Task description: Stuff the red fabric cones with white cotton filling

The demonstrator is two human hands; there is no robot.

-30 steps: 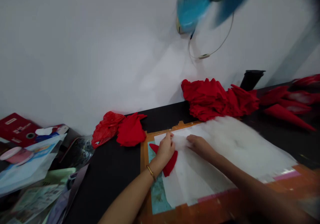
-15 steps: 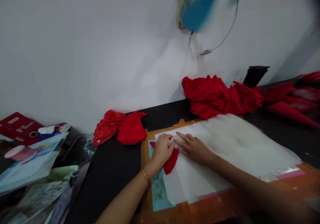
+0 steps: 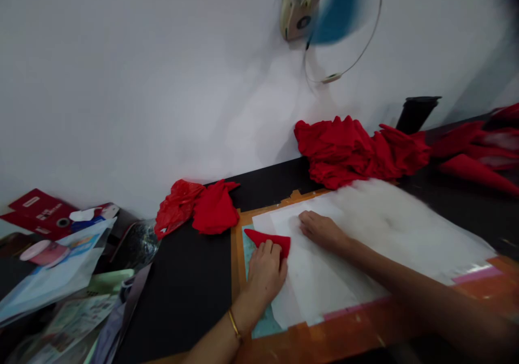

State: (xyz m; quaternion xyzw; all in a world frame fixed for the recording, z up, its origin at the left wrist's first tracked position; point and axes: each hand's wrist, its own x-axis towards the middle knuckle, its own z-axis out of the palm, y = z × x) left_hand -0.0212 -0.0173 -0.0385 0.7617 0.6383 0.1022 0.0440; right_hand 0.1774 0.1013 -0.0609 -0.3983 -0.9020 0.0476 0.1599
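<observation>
The left hand (image 3: 265,277) grasps the cone (image 3: 267,237), best steadied gently, at the paper's (image 3: 316,277) left edge; whether the curled right hand (image 3: 323,231) grips, I cannot tell.

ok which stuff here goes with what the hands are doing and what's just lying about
Likely in use: red cloth piece touched by the left hand, white sheet, white fluff, probably red cloth pile.

Likely just lying about: red box, round pink item, black container.

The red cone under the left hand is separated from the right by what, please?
In the head view, only white sheet separates red cone and right hand.
</observation>
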